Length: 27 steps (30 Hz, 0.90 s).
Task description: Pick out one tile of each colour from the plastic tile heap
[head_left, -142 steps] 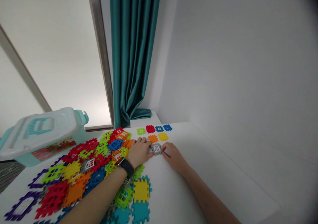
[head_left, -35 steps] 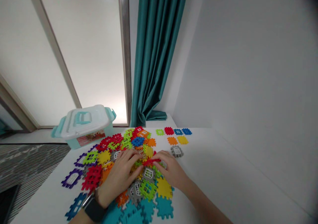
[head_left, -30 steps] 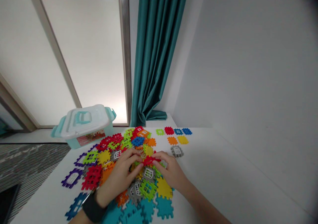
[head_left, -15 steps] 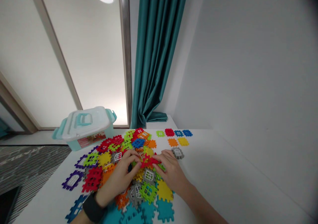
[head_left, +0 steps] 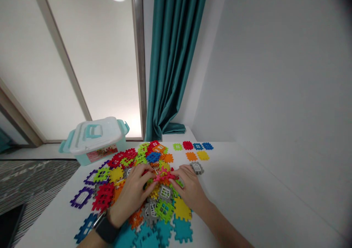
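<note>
- Far left of the left hand: purple frame-shaped waffle block (head_left: 81,197), at the edge of a loose heap of multicoloured waffle blocks (head_left: 116,174); ahead, lidded plastic storage box (head_left: 93,139) with teal handles.
- Left hand (head_left: 132,196): fingers curled, pinching the red block's left side; black smartwatch (head_left: 106,229) on the wrist. Judged risk: heap sliding under the pressing palm.
- Between both hands, over the heap: red waffle block (head_left: 164,176), tilted, notched edges, window gaps; contact with the heap below unclear. Judged risk: a slip from the fingertips, through a thin hold on small notches.
- Right hand (head_left: 191,190): fingers closed on the red block's right side, resting on the white table (head_left: 247,204).
- Just beyond the right fingertips: grey window block (head_left: 197,168). Judged risk: a knock from a sideways hand movement.
- Ahead of the right hand: separate blocks in two short rows (head_left: 187,145), apart from the heap.
</note>
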Available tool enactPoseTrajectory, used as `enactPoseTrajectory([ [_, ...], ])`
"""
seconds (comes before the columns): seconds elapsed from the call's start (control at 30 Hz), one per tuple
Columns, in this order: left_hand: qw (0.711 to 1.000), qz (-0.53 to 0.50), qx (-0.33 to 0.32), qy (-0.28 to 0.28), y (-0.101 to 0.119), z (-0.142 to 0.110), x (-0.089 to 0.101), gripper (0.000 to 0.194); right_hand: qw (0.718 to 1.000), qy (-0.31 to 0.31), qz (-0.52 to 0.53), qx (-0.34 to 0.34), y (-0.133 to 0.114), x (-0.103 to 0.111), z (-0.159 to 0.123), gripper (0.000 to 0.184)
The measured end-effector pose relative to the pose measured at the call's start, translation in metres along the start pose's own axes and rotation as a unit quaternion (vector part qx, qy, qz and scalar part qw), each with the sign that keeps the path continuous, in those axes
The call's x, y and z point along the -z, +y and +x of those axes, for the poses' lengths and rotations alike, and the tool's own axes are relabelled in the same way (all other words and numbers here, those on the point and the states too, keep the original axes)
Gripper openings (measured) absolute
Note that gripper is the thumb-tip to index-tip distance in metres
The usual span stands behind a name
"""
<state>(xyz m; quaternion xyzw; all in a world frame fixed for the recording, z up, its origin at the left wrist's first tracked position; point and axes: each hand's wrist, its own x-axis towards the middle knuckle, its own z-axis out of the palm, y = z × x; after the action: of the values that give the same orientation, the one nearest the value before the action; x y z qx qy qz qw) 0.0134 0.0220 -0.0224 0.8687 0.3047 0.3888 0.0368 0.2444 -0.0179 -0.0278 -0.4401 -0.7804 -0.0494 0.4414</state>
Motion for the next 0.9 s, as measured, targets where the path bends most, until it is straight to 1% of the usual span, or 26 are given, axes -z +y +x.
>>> enactPoseTrajectory([
  [0.1, 1.000, 0.002, -0.005, 0.007, 0.000, 0.000, 0.000, 0.007, 1.000, 0.009, 0.007, 0.005, 0.000, 0.000, 0.000, 0.003],
  [0.3, 1.000, -0.010, -0.008, 0.012, 0.001, 0.001, 0.003, 0.016, 0.999, 0.022, 0.015, 0.018, -0.001, 0.002, 0.000, 0.009],
  [0.5, 1.000, -0.026, 0.011, 0.010, -0.001, 0.000, 0.004, 0.013, 1.000, 0.025, 0.014, 0.009, 0.003, 0.004, -0.001, 0.011],
  [0.63, 0.999, -0.033, 0.019, 0.012, -0.003, 0.000, 0.004, 0.009, 1.000, 0.020, 0.015, 0.017, 0.005, 0.007, -0.001, 0.012],
  [0.77, 0.998, -0.047, 0.040, 0.000, -0.002, 0.001, 0.005, 0.009, 0.999, 0.016, 0.006, 0.036, 0.004, 0.010, 0.001, 0.014],
  [0.9, 0.995, -0.071, 0.071, -0.026, -0.003, 0.003, 0.006, 0.014, 0.999, 0.000, -0.018, 0.051, 0.005, 0.009, 0.000, 0.016],
])
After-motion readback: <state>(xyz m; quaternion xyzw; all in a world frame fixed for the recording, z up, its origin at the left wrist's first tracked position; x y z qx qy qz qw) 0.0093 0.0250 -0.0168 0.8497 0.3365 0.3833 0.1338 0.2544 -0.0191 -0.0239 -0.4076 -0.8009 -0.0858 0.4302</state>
